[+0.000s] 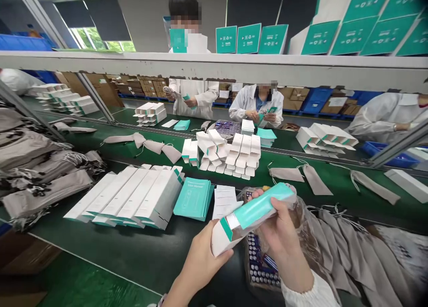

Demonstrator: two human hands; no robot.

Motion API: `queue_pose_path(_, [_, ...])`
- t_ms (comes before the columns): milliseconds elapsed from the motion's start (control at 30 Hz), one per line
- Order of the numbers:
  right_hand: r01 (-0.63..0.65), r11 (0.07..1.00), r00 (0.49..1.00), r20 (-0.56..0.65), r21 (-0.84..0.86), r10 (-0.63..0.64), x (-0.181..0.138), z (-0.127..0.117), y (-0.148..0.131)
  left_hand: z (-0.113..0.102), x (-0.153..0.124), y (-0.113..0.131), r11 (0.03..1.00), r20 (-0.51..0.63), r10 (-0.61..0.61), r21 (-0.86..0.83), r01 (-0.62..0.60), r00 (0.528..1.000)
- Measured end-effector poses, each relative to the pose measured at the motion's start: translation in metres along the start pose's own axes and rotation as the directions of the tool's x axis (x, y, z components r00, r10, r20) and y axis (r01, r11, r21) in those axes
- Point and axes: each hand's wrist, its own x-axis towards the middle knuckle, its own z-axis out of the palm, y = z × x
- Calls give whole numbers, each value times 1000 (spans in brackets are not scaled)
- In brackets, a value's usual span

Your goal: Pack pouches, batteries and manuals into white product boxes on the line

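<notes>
Tilts a white box above the dark table, near the front edge, with its long axis on a diagonal from lower left to upper right. Points the box's mouth up and to the right, toward a teal packet lined up on the same slant, near end at the mouth, far end aimed away to the right. Impossible to tell the packet's depth inside the box. Wraps the left hand snugly around the box; pinches the packet in the right hand, thumb on top, fingers curled around the far side.

Works beside a row of long white cartons, a stack of teal booklets and a pack of batteries below the right hand, with grey pouches farther right. Faces a green belt, a white shelf overhead, and two co-workers in white, one standing, another lower down.

Shows plain white outside on the box, teal at the mouth; smooth, glossy, rounded teal on the packet, with crinkled clear plastic at the far end.
</notes>
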Motion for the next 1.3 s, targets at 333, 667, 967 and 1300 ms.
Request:
queue_pose_path(333, [418, 647, 907, 334, -638, -256, -18, -7, 41, 31, 9, 2, 998, -41, 53, -22, -54, 998])
queue_pose_path(667, [748, 98, 639, 671, -657, -377, -41, -13, 27, 32, 11, -3, 987, -212, 51, -141, -82, 976])
queue_pose_path(967, [750, -412, 574, 819, -518, 16, -49, -13, 39, 38, -1, -33, 982, -227, 125, -109, -153, 966])
queue_pose_path(1300, [659, -442, 674, 738, -609, -10, -41, -47, 4, 42, -14, -62, 986, -253, 151, -29, -164, 955])
